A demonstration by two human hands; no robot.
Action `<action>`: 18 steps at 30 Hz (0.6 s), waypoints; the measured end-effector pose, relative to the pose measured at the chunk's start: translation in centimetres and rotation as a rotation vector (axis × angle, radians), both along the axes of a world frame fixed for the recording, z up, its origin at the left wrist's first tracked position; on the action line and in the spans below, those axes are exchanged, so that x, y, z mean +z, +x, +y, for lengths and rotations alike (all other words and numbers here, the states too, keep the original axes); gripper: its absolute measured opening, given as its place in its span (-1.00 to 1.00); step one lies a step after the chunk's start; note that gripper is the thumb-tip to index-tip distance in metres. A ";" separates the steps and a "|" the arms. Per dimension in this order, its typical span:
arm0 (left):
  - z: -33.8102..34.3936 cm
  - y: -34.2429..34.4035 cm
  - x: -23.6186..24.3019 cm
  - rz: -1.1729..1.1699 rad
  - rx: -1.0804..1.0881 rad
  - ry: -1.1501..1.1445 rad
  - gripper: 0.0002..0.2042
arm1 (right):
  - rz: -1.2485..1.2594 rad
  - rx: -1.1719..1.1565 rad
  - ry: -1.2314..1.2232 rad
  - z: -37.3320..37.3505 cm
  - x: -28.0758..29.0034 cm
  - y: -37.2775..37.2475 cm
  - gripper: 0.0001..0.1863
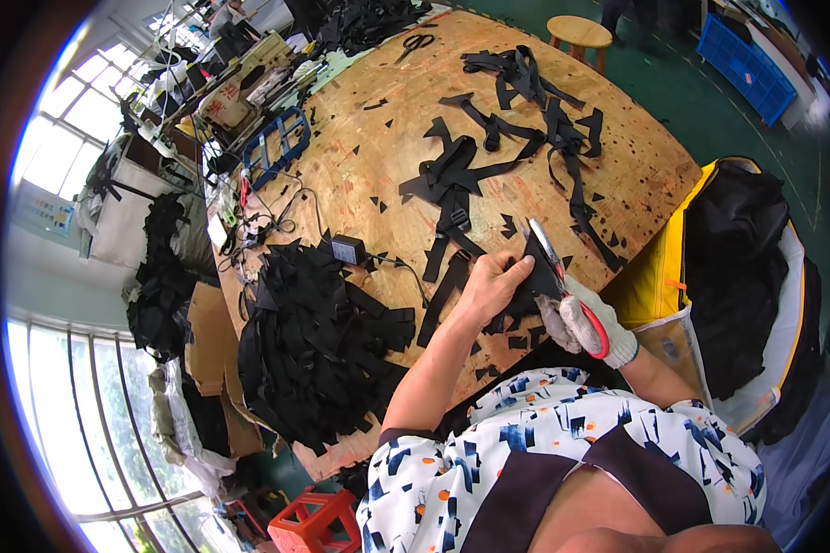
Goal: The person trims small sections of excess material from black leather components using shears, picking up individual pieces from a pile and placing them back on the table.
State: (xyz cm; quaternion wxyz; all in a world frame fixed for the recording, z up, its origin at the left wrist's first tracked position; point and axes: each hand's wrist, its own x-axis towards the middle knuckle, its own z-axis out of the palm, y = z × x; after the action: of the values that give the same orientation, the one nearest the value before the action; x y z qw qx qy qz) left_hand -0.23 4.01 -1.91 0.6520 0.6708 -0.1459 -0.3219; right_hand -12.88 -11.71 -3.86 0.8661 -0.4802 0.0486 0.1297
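My bare left hand [496,288] pinches a strip of black webbing [542,267] near the table's front edge. Just beside it, my right hand [588,318], in a pale knitted glove, is closed around red-handled scissors [599,334]. The metal blades of the scissors point away from me and lie against the black webbing; whether they are parted is hard to make out. More black straps [452,180], one with a buckle, stretch across the wood beyond my left hand. To the left lies a large heap of cut black strips [309,336].
The wooden table [360,184] carries scattered black scraps, a power adapter [348,249], loose cables, a blue frame [278,147] and black scissors [415,44]. A yellow-edged bag [678,267] of black material stands right. Around are a red stool [315,523], a round wooden stool [579,33] and a blue crate [745,66].
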 end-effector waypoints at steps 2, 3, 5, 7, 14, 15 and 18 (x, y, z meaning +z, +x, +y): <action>0.0 0.0 0.1 0.023 0.000 -0.007 -0.73 | -0.004 -0.014 -0.118 0.1 0.8 -0.1 -0.48; 0.1 0.1 -0.1 0.022 0.002 -0.007 -0.73 | -0.005 -0.012 -0.118 0.1 1.1 -0.1 -0.48; 0.3 0.3 -0.9 0.028 0.008 -0.008 -0.74 | 0.066 0.000 -0.045 0.2 1.7 0.0 -0.49; 0.2 0.2 -0.5 0.044 0.009 -0.013 -0.75 | 0.075 -0.021 -0.053 0.6 2.1 -0.1 -0.48; 1.1 0.3 1.5 0.030 -0.044 -0.013 -0.76 | 0.026 -0.039 -0.106 0.5 1.2 -0.2 -0.54; 1.6 0.3 1.6 0.030 -0.042 -0.011 -0.76 | -0.009 -0.028 0.021 0.4 1.4 0.0 -0.56; 4.0 0.4 2.0 -0.247 -0.244 0.289 -0.77 | -0.050 -0.203 0.072 -1.1 0.9 1.2 -0.52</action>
State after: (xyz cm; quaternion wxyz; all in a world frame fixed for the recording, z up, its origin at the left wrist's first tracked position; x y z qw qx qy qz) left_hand 0.17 8.03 0.06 0.4825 0.7689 -0.2570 -0.3315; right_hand -11.72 -12.84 -2.93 0.8925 -0.4444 0.0708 0.0311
